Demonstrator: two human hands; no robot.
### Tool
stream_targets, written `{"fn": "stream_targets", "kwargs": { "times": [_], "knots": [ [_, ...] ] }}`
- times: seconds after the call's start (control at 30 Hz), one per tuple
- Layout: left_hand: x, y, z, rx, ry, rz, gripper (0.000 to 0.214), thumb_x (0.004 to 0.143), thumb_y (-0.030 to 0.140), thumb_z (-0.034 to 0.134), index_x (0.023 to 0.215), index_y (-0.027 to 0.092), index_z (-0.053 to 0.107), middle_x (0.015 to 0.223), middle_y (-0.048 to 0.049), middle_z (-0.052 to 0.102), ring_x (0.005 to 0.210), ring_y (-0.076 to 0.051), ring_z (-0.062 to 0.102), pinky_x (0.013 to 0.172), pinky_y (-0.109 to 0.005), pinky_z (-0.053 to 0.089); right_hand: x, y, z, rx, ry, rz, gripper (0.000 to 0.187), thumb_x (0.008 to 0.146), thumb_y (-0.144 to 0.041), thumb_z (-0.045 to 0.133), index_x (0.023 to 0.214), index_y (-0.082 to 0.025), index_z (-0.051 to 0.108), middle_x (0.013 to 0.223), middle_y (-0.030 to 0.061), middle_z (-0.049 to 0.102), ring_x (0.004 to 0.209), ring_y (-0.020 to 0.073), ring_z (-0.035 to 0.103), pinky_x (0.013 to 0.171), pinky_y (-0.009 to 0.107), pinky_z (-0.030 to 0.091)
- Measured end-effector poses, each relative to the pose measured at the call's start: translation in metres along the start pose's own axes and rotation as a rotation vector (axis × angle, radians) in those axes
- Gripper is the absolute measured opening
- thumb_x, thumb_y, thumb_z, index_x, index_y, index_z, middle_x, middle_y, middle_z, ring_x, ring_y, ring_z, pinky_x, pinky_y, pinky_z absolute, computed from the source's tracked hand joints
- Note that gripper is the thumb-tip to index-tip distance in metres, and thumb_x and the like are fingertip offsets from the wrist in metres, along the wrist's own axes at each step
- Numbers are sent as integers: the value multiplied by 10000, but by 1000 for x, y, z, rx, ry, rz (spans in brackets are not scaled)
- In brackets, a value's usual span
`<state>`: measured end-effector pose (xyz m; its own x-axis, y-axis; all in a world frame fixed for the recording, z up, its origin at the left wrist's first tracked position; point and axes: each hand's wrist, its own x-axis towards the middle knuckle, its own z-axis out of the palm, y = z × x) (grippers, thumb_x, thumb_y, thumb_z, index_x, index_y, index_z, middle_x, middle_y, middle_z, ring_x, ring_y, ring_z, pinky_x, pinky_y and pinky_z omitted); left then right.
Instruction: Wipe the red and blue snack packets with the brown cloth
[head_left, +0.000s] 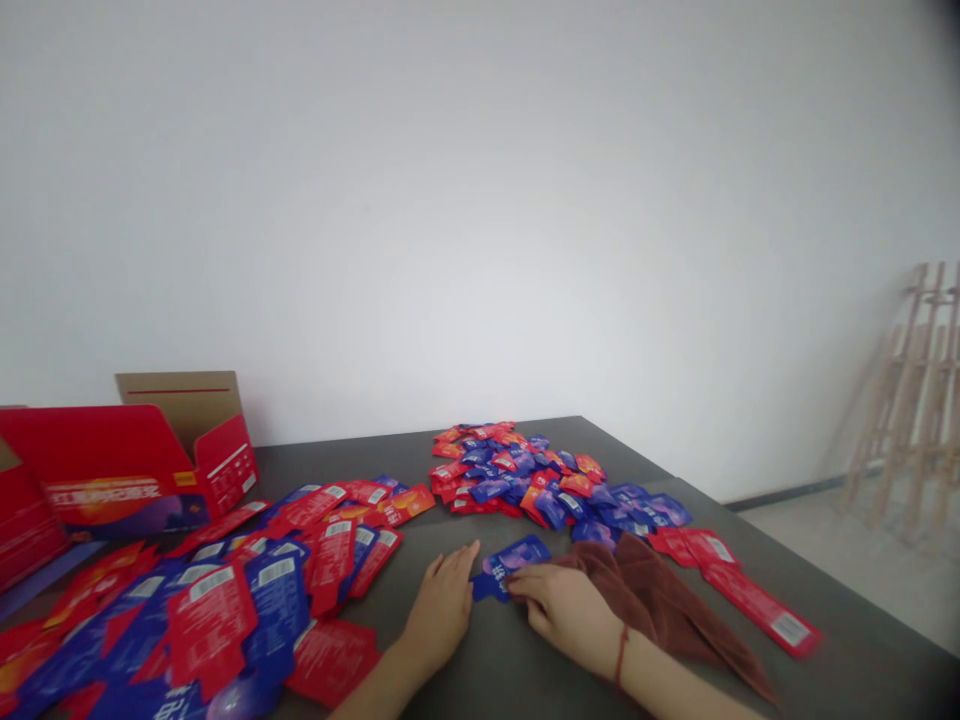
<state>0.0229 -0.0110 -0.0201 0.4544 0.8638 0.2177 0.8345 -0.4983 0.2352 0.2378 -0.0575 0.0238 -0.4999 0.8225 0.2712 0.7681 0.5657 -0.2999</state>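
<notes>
Near field: my left hand [442,605] and right hand [566,612] lay low on the dark grey table [480,660], close together. The blue sachet [511,565] sat on the tabletop between them, its near corner under the right fingertips. Left fingers [466,560] were apart and extended, their tips just beside the sachet's left end. Right fingers [525,590] were close together and touching the sachet; I could not tell whether they were clamped on it. A red thread [620,655] circled the right wrist.

A brown towel [645,600] lay crumpled against the right hand, with red sachets [761,610] just beyond it along the table's right side.

Left of the left hand: a wide, overlapping spread of red and blue sachets [225,610], barcode labels visible on many, running to the table's left edge. Behind that spread stood an open red carton [112,480] with a plain cardboard flap [176,405].

Far field: a second heap of mixed red and blue sachets [517,470] lay beyond the hands near the table's far corner. Past the table were a white wall [480,200] and, at right, wooden frames [904,400] leaning against it.
</notes>
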Motion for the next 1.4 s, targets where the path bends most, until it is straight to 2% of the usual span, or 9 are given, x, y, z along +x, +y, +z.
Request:
{"fn": "stream_targets", "kwargs": {
  "times": [0.1,0.17,0.3,0.4,0.63,0.87,1.0,1.23,1.4],
  "knots": [
    [0,-1,0,-19,16,-2,576,838,69,378,1409,144,387,1399,-100,488,1297,-196,423,1099,-419,282,7,10,-4,-127,21,200,395,818,-120,408,1087,-201,687,1162,59,671,1051,193,612,942,275,415],
    [-1,-1,0,-43,40,12,565,835,56,377,1389,160,419,1383,-93,506,1291,-201,431,1095,-431,286,11,11,-2,-192,-9,244,402,811,-108,414,1108,-168,677,1158,92,668,1045,214,614,930,290,424],
    [-3,2,-5,-157,108,55,415,904,111,369,1266,207,546,1295,-61,588,1226,-194,499,1067,-410,337,11,-1,9,-219,-41,179,415,798,-104,430,1146,-153,651,1169,105,657,1033,228,608,919,297,427],
    [-3,5,-9,-204,101,82,316,900,174,472,1182,227,606,1255,-48,619,1188,-210,533,1057,-414,354,10,-10,12,-229,-36,159,406,797,-101,421,1128,-156,650,1172,99,652,1011,233,606,895,313,435],
    [0,-2,-1,-174,41,113,432,812,114,564,1230,222,584,1328,-69,567,1256,-230,476,1082,-448,319,28,-33,23,-152,-45,-16,299,826,-160,453,1049,-187,650,1088,52,671,977,197,603,871,271,419],
    [-4,-14,0,-157,126,74,463,811,187,608,1264,212,521,1325,-92,548,1253,-266,457,1051,-453,348,26,-21,19,-204,-16,178,329,846,-157,439,1092,-200,653,1043,64,679,942,202,618,821,277,424],
    [-5,-4,-10,-138,156,60,289,829,161,573,1113,217,578,1183,-58,596,1141,-237,511,991,-395,372,11,-20,14,-274,-41,254,377,827,-118,433,1142,-157,636,1064,104,667,954,232,612,805,310,433],
    [-5,9,-22,-131,71,78,135,833,154,533,943,209,589,1011,-25,599,987,-212,518,863,-319,383,38,-44,24,-265,-82,82,265,825,-180,469,1017,-152,650,992,99,669,900,231,609,782,315,430],
    [-10,6,-25,-99,61,80,103,858,188,550,949,211,590,1008,-23,600,982,-216,514,844,-321,377,42,-31,19,-193,-76,34,263,856,-193,448,1009,-201,660,1004,49,678,933,181,617,829,259,411]
  ]
}}
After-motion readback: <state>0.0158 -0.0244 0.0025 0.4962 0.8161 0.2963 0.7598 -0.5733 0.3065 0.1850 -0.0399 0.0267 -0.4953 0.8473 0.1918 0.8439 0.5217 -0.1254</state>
